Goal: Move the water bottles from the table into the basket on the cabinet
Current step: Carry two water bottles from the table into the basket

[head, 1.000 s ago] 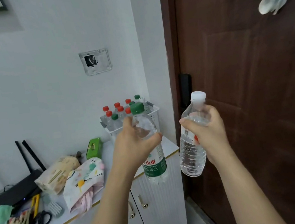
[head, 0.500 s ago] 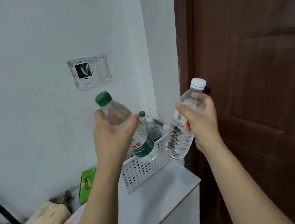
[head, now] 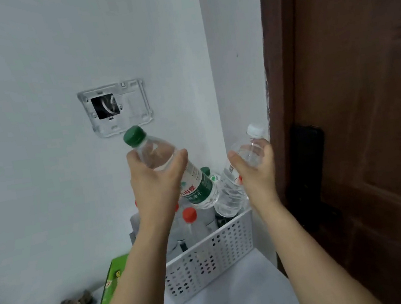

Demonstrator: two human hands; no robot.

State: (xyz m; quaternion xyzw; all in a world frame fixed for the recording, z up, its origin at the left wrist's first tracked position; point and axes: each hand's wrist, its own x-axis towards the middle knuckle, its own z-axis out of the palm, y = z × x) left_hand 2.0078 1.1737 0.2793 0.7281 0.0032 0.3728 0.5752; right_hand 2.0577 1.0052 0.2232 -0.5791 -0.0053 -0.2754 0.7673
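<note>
over basket point(head: 210, 258), both bottles point(head: 196, 183) now lower, closer.

Both arms reach forward, left hand point(head: 156, 181) and right hand point(head: 256, 169) raised (each grip curled closed).

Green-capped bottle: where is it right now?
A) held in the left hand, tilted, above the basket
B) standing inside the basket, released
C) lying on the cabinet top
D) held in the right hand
A: the left hand grips the green-capped bottle around its upper body, tilted with its base angled down over the white perforated basket.
</note>
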